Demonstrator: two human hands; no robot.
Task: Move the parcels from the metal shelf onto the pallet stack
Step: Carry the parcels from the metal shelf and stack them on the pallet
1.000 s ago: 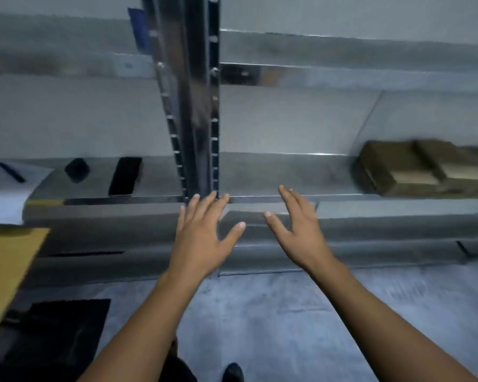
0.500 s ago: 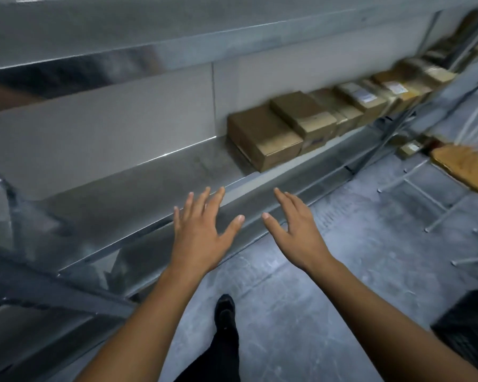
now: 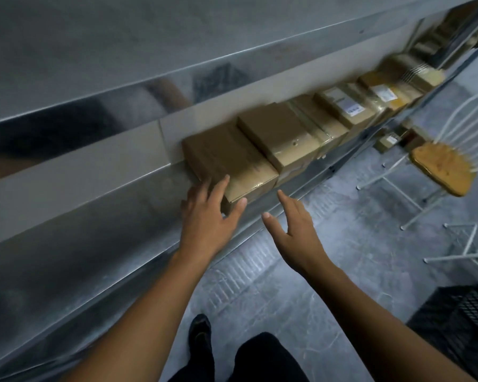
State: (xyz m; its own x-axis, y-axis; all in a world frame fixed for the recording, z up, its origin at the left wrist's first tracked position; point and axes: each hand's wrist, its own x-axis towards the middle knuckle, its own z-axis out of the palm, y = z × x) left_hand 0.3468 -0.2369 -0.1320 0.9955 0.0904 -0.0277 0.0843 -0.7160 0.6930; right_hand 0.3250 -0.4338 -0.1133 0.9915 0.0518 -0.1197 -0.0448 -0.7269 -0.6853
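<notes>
Head view: nearest, a dark trouser leg and shoe [image 3: 200, 329] stand on the grey floor below both grips. Low to the right of the right grip [image 3: 293, 232] sits a black plastic crate [image 3: 464, 318]; its inside cannot be seen. The left grip [image 3: 207, 219] is released, fingers spread, its fingertips over the near corner of the nearest brown parcel [image 3: 226, 158]; contact is not certain. The right grip is released as well, fingers straight, just short of that parcel's front and holding nothing. The parcel lies on the metal shelf [image 3: 94, 216], at the left end of a row of taped parcels [image 3: 345, 106] running beyond the grips to the far right, some with white labels. Farther right stands a white wire chair [image 3: 442, 169] with a wooden seat.
</notes>
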